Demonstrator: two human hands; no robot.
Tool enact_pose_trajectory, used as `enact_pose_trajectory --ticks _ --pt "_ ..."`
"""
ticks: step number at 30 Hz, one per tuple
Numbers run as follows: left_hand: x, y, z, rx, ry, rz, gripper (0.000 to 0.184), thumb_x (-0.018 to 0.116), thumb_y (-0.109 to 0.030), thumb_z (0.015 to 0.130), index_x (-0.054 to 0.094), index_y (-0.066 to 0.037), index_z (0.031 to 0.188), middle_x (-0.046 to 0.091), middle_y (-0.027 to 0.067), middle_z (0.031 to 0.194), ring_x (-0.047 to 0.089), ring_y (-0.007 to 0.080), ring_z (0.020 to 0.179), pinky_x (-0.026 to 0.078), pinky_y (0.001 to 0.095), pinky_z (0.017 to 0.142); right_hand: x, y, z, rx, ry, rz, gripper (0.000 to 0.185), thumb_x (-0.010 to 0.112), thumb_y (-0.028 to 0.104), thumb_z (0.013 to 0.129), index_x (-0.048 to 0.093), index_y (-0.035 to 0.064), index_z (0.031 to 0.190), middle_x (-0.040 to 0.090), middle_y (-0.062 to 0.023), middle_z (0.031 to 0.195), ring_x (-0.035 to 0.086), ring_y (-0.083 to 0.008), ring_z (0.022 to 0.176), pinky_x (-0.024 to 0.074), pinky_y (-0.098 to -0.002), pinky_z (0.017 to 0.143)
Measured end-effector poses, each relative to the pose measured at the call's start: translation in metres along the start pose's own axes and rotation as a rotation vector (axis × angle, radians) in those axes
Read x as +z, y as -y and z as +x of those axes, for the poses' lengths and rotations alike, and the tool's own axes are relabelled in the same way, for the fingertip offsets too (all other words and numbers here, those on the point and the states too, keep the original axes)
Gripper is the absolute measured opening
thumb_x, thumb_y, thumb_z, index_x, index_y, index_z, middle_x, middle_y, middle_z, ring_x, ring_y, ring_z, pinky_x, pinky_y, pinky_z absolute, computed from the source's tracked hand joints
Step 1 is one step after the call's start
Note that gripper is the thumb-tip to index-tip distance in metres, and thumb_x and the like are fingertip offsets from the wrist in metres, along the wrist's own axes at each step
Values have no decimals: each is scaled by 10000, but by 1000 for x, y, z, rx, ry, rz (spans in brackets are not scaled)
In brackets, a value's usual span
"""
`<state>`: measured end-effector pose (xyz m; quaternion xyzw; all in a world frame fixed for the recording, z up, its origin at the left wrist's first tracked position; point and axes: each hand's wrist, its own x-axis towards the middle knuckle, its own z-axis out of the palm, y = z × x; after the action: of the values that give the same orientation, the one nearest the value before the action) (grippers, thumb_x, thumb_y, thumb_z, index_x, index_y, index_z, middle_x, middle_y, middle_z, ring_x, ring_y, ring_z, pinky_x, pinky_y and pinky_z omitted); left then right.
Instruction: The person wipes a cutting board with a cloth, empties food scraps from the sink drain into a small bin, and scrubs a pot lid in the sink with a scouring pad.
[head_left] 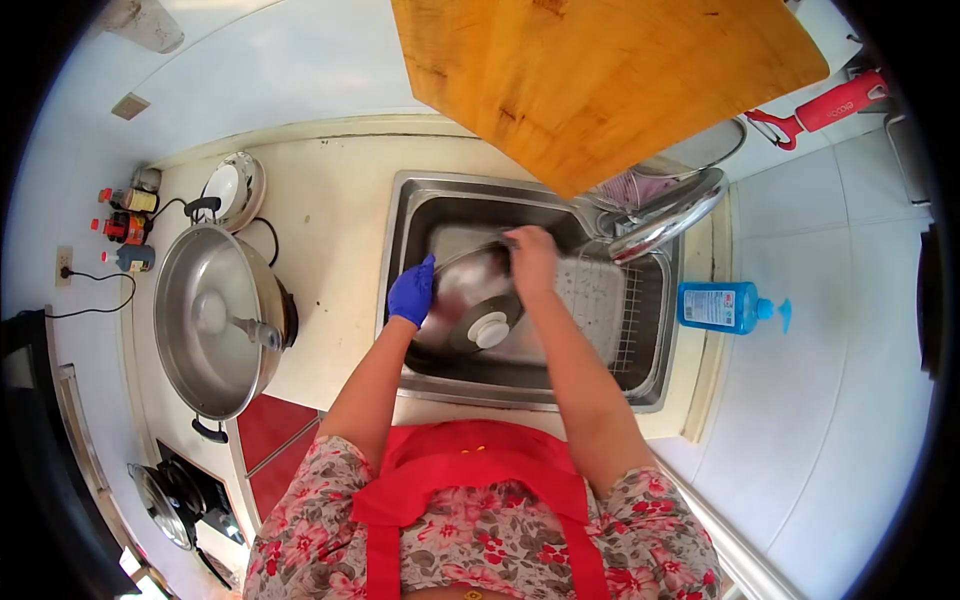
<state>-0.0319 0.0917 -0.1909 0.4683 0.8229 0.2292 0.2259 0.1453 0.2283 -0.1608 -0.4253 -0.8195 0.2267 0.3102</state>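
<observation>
A round pot lid [468, 298] with a white knob is tilted inside the steel sink [398, 215]. My left hand [411, 291], in a blue glove, grips the lid's left edge. Bare and slightly blurred, my right hand [531, 258] is closed at the lid's upper right edge. Something small and dark shows at its fingertips, but I cannot make out what it is. A wire rack [628, 315] lies in the right part of the sink, near the chrome faucet [672, 222].
On the counter at left stands a large steel pot [180, 310], beside stacked bowls [225, 190] and sauce bottles [128, 228]. A wooden board [610, 80] juts over the sink's back edge. A blue pump bottle [720, 306] lies in view to the right.
</observation>
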Motion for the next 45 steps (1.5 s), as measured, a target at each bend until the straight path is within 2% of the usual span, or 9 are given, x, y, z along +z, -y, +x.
enact_pose_trajectory --ticks 5,11,13,17,25,28,35,39,45 --pt "-6 -3 2 11 28 -38 355 303 -295 911 527 -154 1147 585 162 1012 553 358 880 438 438 757 -9 19 -20 310 4 25 216 601 33 689 615 58 902 539 -120 924 521 -298 881 432 -375 771" --pt "1 -10 13 -71 64 40 398 288 -355 911 543 -111 1096 592 175 961 547 372 867 428 452 745 15 74 -22 40 230 -283 205 516 110 738 599 75 923 514 -100 955 491 -274 911 414 -381 749" --pt "4 -8 15 -64 45 31 410 285 -369 910 550 -108 1084 593 179 952 545 374 867 426 452 742 17 96 -39 -233 296 -241 209 500 145 744 603 114 923 515 -88 953 490 -250 905 404 -373 727" --pt "2 -1 4 -74 47 -114 389 297 -349 907 560 -131 1093 592 176 956 546 369 869 423 449 740 11 87 -35 -252 315 -260 218 512 158 743 606 152 940 511 -73 937 489 -239 915 396 -379 738" --pt "-6 -10 3 -80 7 -9 388 323 -369 897 577 -137 1076 591 168 980 555 367 859 436 444 737 19 -7 -10 339 154 -329 216 503 164 797 617 153 980 526 -106 953 496 -291 933 419 -419 722" --pt "-3 -8 9 -99 17 -2 400 314 -382 899 582 -133 1061 590 173 982 555 365 868 434 445 740 16 43 -5 160 121 -100 173 503 145 794 624 109 913 524 -145 846 524 -317 877 427 -441 709" --pt "3 -3 6 -78 17 -109 410 299 -362 909 573 -94 1056 596 180 947 558 366 844 438 442 730 14 83 -33 -210 414 -201 210 544 126 736 599 120 938 505 -109 996 489 -281 972 408 -419 733" --pt "5 8 4 10 -35 -26 335 333 -253 899 509 -128 1154 605 174 908 571 360 799 447 445 701 -10 47 5 322 323 -173 255 519 112 766 595 151 1007 507 -107 1001 499 -277 969 416 -394 764" --pt "22 42 -16 184 -85 114 347 391 -112 865 466 -96 1204 605 183 879 590 329 731 475 414 633 5 -47 -6 493 221 -119 251 558 154 745 577 94 988 531 -115 960 527 -296 948 419 -381 818"
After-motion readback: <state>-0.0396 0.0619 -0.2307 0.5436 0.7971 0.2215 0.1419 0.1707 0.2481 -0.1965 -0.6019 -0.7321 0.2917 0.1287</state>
